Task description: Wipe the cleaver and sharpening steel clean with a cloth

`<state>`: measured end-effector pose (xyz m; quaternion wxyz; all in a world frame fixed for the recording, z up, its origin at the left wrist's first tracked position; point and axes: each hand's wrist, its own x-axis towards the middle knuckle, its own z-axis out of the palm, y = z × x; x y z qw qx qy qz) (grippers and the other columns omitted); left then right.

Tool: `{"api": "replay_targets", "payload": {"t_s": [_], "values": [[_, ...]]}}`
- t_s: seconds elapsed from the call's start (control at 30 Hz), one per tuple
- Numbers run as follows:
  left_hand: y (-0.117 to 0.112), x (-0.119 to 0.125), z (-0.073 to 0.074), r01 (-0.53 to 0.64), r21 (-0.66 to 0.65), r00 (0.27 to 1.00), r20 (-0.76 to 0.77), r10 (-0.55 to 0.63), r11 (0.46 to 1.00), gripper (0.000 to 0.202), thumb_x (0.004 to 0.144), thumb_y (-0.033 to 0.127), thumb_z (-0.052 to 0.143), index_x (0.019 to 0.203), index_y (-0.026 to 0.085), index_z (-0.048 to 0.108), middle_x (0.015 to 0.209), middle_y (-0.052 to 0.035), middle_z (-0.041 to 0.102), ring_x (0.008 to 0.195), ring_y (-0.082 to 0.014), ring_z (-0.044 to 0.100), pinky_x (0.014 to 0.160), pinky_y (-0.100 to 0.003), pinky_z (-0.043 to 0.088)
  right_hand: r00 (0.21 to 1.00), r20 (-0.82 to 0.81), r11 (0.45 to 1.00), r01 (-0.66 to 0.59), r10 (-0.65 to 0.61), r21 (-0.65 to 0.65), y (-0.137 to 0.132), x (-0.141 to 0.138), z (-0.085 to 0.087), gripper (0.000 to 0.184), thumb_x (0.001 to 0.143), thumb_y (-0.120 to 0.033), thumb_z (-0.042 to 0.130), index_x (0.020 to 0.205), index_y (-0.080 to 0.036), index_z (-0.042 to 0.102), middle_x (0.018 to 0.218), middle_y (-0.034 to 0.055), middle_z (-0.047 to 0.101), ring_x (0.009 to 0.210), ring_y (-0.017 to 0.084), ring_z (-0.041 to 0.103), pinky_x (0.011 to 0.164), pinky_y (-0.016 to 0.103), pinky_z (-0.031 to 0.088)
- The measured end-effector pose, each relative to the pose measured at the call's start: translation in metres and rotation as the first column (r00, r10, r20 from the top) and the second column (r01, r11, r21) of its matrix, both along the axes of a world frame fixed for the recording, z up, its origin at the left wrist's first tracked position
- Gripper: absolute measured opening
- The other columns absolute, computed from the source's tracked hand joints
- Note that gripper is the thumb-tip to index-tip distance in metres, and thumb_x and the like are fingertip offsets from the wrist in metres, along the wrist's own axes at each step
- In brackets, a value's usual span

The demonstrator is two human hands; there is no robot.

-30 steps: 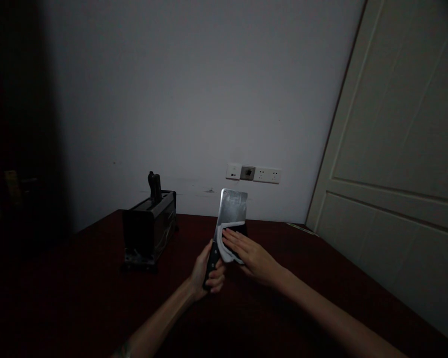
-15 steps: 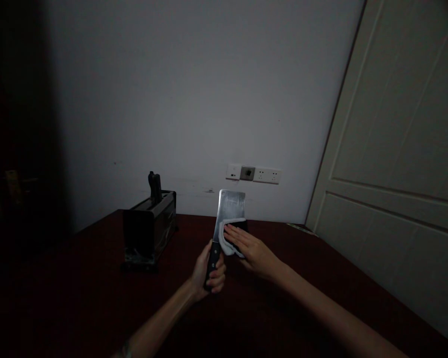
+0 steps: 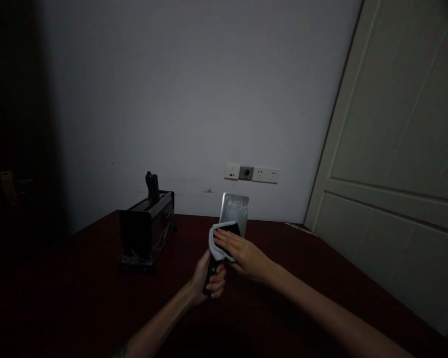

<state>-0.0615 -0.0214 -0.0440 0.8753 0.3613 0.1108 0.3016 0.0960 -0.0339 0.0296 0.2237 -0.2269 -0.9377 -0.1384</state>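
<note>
My left hand (image 3: pixel 208 279) is wrapped round the black handle of a cleaver (image 3: pixel 234 209), whose wide steel blade points up over the dark red table (image 3: pixel 78 298). My right hand (image 3: pixel 242 253) lies flat with fingers together against the lower blade, pressing a white-edged dark cloth (image 3: pixel 217 243) onto it. The cloth covers the blade's base, just above my left fist. Only the blade's upper half shows.
A dark metal knife block (image 3: pixel 145 229) with one black handle (image 3: pixel 152 185) sticking out stands on the table's left rear. White wall sockets (image 3: pixel 252 173) sit low on the pale wall. A cream panelled door (image 3: pixel 395 164) fills the right side. The left edge is in deep shadow.
My right hand and the cloth have slid down the blade toward the handle, and the cleaver has tilted and shifted slightly right. The view has tipped a little.
</note>
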Motion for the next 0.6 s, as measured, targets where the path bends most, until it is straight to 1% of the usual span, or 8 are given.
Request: {"api": "replay_targets", "payload": {"t_s": [0.07, 0.13, 0.2, 0.27, 0.4, 0.47, 0.53, 0.6], "values": [[-0.002, 0.001, 0.003, 0.031, 0.03, 0.999, 0.025, -0.031, 0.999, 0.063, 0.081, 0.068, 0.018, 0.052, 0.017, 0.04, 0.033, 0.0068, 0.028, 0.023, -0.004, 0.015, 0.025, -0.017, 0.026, 1.0, -0.025, 1.0, 0.017, -0.017, 0.018, 0.012, 0.005, 0.015, 0.053, 0.079, -0.009, 0.043, 0.132, -0.007, 0.035, 0.14, 0.0163, 0.035, 0.133, 0.019, 0.021, 0.107, 0.041, 0.028], [-0.005, 0.002, 0.005, 0.068, 0.053, 0.997, 0.039, -0.07, 0.996, 0.061, 0.08, 0.068, 0.021, 0.054, 0.017, 0.041, 0.034, 0.0069, 0.029, 0.023, -0.0042, 0.015, 0.025, -0.017, 0.026, 0.994, -0.099, 0.997, 0.053, -0.048, 0.053, 0.027, 0.011, 0.033, 0.052, 0.08, -0.01, 0.043, 0.132, -0.008, 0.036, 0.139, 0.0165, 0.036, 0.133, 0.019, 0.022, 0.107, 0.043, 0.027], [-0.006, 0.002, 0.006, 0.091, 0.064, 0.995, 0.041, -0.094, 0.994, 0.06, 0.08, 0.068, 0.023, 0.054, 0.017, 0.04, 0.034, 0.0073, 0.029, 0.024, -0.0043, 0.015, 0.025, -0.017, 0.026, 0.984, -0.162, 0.993, 0.09, -0.077, 0.079, 0.036, 0.013, 0.041, 0.051, 0.082, -0.011, 0.042, 0.133, -0.01, 0.035, 0.14, 0.0161, 0.036, 0.133, 0.019, 0.022, 0.107, 0.046, 0.026], [-0.005, 0.002, 0.005, 0.09, 0.074, 0.995, 0.043, -0.093, 0.993, 0.059, 0.08, 0.068, 0.025, 0.055, 0.017, 0.04, 0.034, 0.0076, 0.028, 0.024, -0.0042, 0.015, 0.026, -0.017, 0.025, 0.982, -0.169, 0.991, 0.1, -0.085, 0.084, 0.034, 0.01, 0.036, 0.053, 0.082, -0.011, 0.042, 0.133, -0.011, 0.033, 0.14, 0.0161, 0.034, 0.134, 0.019, 0.02, 0.107, 0.047, 0.026], [0.0, 0.0, 0.0, 0.01, 0.066, 0.999, 0.036, -0.012, 0.998, 0.059, 0.078, 0.07, 0.028, 0.053, 0.017, 0.038, 0.033, 0.0079, 0.027, 0.023, -0.0037, 0.013, 0.026, -0.017, 0.022, 0.999, -0.037, 0.998, 0.032, -0.031, 0.045, 0.006, -0.003, 0.004, 0.057, 0.079, -0.012, 0.045, 0.135, -0.007, 0.03, 0.141, 0.0174, 0.032, 0.134, 0.02, 0.018, 0.106, 0.044, 0.028], [0.0, 0.0, 0.0, -0.025, 0.058, 1.0, 0.015, 0.025, 0.998, 0.06, 0.077, 0.071, 0.026, 0.052, 0.017, 0.036, 0.033, 0.0079, 0.026, 0.023, -0.0036, 0.013, 0.026, -0.017, 0.022, 1.0, -0.004, 0.999, 0.012, -0.012, 0.04, -0.001, -0.005, -0.004, 0.059, 0.079, -0.012, 0.045, 0.135, -0.006, 0.029, 0.141, 0.0173, 0.032, 0.134, 0.021, 0.017, 0.106, 0.044, 0.029], [-0.002, 0.001, 0.003, -0.021, 0.069, 1.0, 0.008, 0.021, 0.997, 0.06, 0.078, 0.071, 0.024, 0.052, 0.018, 0.037, 0.033, 0.0077, 0.027, 0.023, -0.0037, 0.014, 0.026, -0.017, 0.023, 1.0, -0.021, 0.998, 0.022, -0.021, 0.053, 0.004, -0.003, 0.005, 0.058, 0.079, -0.011, 0.044, 0.135, -0.007, 0.029, 0.142, 0.0165, 0.032, 0.134, 0.02, 0.018, 0.107, 0.044, 0.028], [-0.005, 0.002, 0.005, 0.007, 0.083, 1.0, 0.012, -0.008, 0.997, 0.06, 0.079, 0.07, 0.021, 0.053, 0.018, 0.037, 0.033, 0.0075, 0.028, 0.023, -0.004, 0.016, 0.026, -0.017, 0.024, 0.995, -0.085, 0.995, 0.064, -0.058, 0.077, 0.019, 0.002, 0.025, 0.055, 0.081, -0.011, 0.043, 0.134, -0.009, 0.031, 0.141, 0.016, 0.033, 0.134, 0.02, 0.019, 0.107, 0.045, 0.027]]}}
